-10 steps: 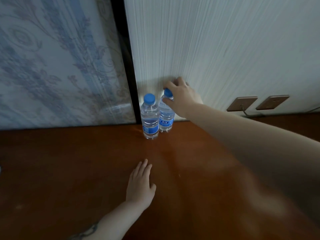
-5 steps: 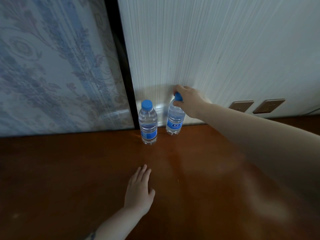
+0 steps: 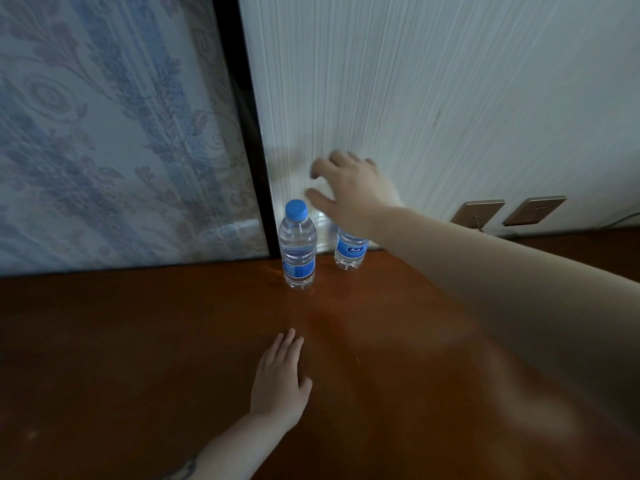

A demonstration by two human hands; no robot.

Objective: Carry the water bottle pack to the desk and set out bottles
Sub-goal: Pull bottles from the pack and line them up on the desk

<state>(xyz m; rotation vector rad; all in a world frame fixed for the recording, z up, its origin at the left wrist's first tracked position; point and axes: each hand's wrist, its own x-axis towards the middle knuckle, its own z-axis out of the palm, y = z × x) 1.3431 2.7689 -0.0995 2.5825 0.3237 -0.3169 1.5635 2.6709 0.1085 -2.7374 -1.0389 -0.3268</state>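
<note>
The right hand (image 3: pixel 349 192) has let go of the far water bottle's cap and lifted, fingers spread, holding nothing. That bottle (image 3: pixel 349 251) stands by the wall, just apart from the nearer bottle (image 3: pixel 297 247). The left hand (image 3: pixel 278 379) lies flat and empty on the desk (image 3: pixel 138 358), likely bracing the reach.

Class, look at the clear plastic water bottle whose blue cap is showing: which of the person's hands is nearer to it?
Right. The right hand hovers open just above and right of the clear plastic water bottle with the blue cap; the left hand lies flat on the brown wooden desk, well in front.
</note>
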